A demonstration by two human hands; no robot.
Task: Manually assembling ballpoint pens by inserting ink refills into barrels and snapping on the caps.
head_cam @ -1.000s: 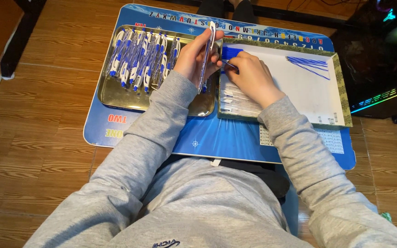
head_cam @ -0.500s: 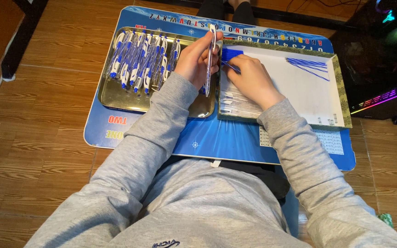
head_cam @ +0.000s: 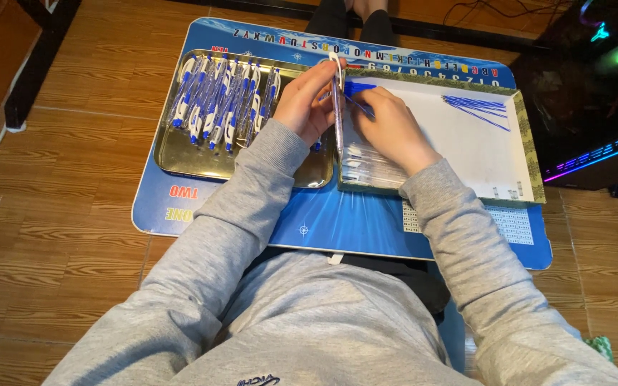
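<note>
My left hand point(head_cam: 310, 100) holds a clear pen barrel point(head_cam: 337, 114) upright between the two trays. My right hand point(head_cam: 388, 125) pinches a thin blue refill point(head_cam: 357, 106) whose tip meets the barrel. A gold metal tray point(head_cam: 180, 154) on the left holds several blue-and-white pens point(head_cam: 223, 96). A shallow white box tray point(head_cam: 466, 143) on the right holds several loose blue refills point(head_cam: 475, 107) at its far end and clear pen barrels point(head_cam: 363, 168) near my right wrist.
Both trays rest on a blue lap table point(head_cam: 337, 218) printed with letters and numbers, over my grey-sleeved lap. Wooden floor point(head_cam: 59, 179) surrounds it. A dark computer case with coloured lights point(head_cam: 595, 107) stands at the right, a black furniture leg point(head_cam: 33, 71) at the left.
My hands stay together over the trays' join. The barrel has tipped slightly more upright and the right hand has pushed the refill closer to it.
</note>
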